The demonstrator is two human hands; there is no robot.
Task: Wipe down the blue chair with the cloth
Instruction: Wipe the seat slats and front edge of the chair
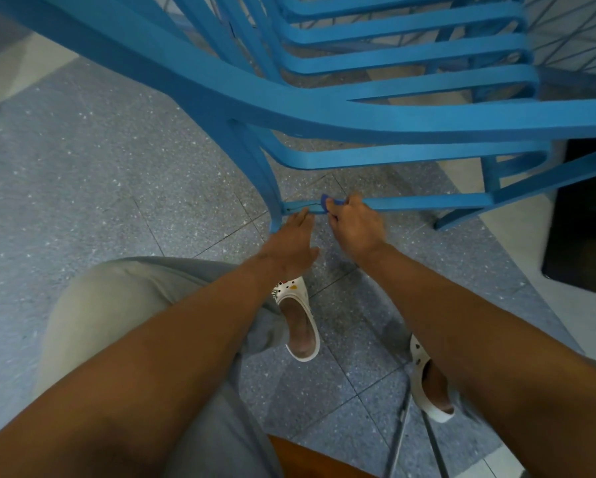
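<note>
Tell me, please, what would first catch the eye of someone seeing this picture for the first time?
The blue chair fills the upper frame, its slats curving overhead. Low at centre, the right hand grips a small blue cloth on the chair's bottom rung, the left hand beside it with straight fingers.

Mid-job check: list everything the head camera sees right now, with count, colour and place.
blue chair: one, blue, fills the upper frame.
low rung: one, blue, near the floor between the legs.
cloth: one, dark blue, on the rung, mostly hidden.
floor: grey speckled tiles.
clogs: two, white, on the feet below.
left hand: fingers straight, touching the rung by the leg.
right hand: grips the cloth on the rung.
</note>
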